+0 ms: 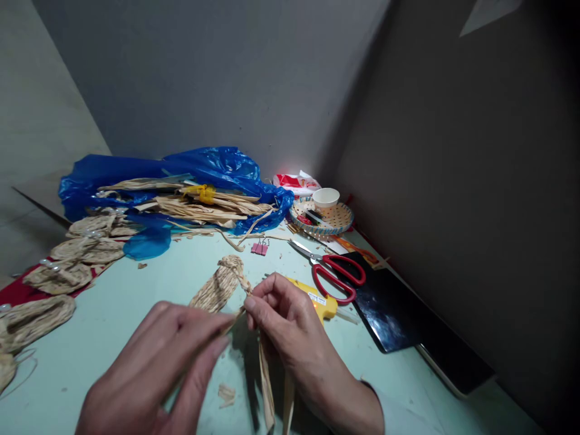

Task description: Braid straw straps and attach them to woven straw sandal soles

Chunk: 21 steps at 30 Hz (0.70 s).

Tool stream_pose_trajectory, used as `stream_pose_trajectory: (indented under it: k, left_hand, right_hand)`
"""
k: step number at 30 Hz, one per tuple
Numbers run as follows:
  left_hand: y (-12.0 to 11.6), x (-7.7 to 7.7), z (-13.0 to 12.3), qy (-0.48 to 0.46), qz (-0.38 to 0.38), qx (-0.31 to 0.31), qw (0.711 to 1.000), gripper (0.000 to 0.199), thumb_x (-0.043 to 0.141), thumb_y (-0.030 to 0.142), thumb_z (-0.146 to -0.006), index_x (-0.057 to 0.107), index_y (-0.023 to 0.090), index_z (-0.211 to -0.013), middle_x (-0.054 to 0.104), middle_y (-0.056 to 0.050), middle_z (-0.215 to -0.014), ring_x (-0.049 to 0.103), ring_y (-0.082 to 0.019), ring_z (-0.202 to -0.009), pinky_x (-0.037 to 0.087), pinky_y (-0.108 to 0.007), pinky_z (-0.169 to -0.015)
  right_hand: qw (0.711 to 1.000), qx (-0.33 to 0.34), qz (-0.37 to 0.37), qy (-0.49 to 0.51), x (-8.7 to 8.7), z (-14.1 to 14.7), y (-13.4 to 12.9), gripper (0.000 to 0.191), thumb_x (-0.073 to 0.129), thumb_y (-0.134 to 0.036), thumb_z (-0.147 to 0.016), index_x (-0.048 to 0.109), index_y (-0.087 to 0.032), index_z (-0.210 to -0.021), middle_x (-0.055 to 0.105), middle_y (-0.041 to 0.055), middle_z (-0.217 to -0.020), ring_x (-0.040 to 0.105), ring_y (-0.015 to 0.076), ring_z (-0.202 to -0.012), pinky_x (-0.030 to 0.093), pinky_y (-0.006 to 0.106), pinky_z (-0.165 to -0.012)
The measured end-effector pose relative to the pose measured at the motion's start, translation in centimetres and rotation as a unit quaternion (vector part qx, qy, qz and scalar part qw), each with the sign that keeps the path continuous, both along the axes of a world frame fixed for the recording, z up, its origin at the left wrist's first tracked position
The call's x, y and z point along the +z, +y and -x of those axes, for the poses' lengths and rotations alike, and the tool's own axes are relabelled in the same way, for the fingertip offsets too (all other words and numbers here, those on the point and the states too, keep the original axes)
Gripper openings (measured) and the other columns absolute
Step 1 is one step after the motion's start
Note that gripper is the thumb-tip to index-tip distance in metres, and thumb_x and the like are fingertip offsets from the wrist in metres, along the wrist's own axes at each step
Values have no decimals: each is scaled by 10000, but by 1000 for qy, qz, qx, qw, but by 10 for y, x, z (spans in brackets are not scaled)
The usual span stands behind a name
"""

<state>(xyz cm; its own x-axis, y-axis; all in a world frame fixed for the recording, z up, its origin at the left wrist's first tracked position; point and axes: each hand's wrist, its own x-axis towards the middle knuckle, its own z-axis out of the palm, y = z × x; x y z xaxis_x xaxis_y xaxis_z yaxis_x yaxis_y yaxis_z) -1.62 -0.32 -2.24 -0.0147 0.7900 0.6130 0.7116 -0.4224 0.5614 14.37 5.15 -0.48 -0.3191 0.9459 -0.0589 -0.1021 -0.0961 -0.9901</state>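
My left hand, slightly blurred, pinches a dried plant-fibre strip between thumb and fingers. My right hand is closed, with thumb and forefinger gripping the end of a thin fibre braid. That braid runs up to a coiled, woven sole-shaped piece, which lies on the table just beyond my hands. Below my right hand hang loose pale strips. A yellow glue gun lies partly hidden behind my right hand.
Red-handled scissors lie by a dark flat panel on the right. Behind are a blue plastic bag with fibre bundles, a pink binder clip and a round basket holding a white cup. Woven slippers line the left.
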Motion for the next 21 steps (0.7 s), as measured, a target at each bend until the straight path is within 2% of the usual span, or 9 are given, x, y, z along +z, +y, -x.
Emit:
stream_pose_trajectory:
  k: [1,3,4,6,9,11,14,18,21]
  left_hand:
    - [2,2,0,-73,71,3,995,133,587,336,-963,695,355,-1039,735,56,-947,688,-137,-882,494,-222,-819]
    - [7,5,2,-194,235,-21,952,160,625,462,-925,698,324,-959,735,32,-932,697,-160,-887,533,-217,-786]
    - [9,5,3,-236,314,-64,917,229,631,521,-906,692,300,-917,724,21,-856,687,-164,-798,551,-223,-710]
    - [12,6,5,-305,387,-94,865,313,600,573,-907,668,271,-865,638,31,-711,580,-134,-606,508,-216,-562]
    - [12,10,5,-320,384,-92,861,305,655,551,-877,645,258,-792,600,38,-719,527,-121,-638,450,-180,-549]
    - [11,15,4,-303,356,-70,881,304,668,534,-861,634,254,-750,599,38,-704,530,-128,-673,448,-183,-593]
    - [9,23,1,-288,338,-13,896,305,664,534,-837,632,252,-724,594,43,-668,522,-137,-673,446,-203,-637]
    - [9,23,0,-281,341,27,897,272,676,511,-815,654,258,-718,603,45,-659,520,-148,-674,424,-226,-611]
    - [9,19,3,-297,350,35,888,256,707,506,-793,690,259,-729,653,28,-712,558,-165,-730,439,-241,-630]
  right_hand:
    - [1000,15,-12,-9,2,-1,-2,181,664,-304,-902,569,-189,-799,555,-54,-657,512,105,-635,403,226,-635]
    - [998,48,-31,-23,3,-2,-6,155,617,-293,-940,566,-191,-835,601,-30,-703,564,121,-674,432,246,-673]
    - [997,62,-41,-32,3,-2,-8,143,590,-295,-958,564,-193,-860,624,-15,-734,591,134,-704,446,258,-693]
    - [993,79,-62,-65,3,-3,-11,130,542,-301,-987,571,-197,-914,664,18,-813,633,166,-791,468,288,-741]
    - [976,99,-120,-155,4,-6,-14,122,495,-282,-1009,592,-208,-1008,703,51,-941,636,202,-908,462,323,-801]
    - [956,90,-153,-234,8,-9,-13,139,492,-291,-1010,585,-221,-1085,707,44,-911,627,202,-841,448,324,-754]
    - [921,77,-190,-331,11,-15,-12,172,481,-338,-1014,608,-225,-984,677,26,-793,591,188,-716,411,310,-652]
    - [878,76,-316,-351,1,-14,-16,252,419,-272,-1021,589,-202,-848,673,53,-765,596,186,-673,407,316,-606]
    - [816,90,-444,-358,-15,-8,-23,183,432,-177,-971,593,-217,-897,678,52,-729,581,187,-602,352,309,-507]
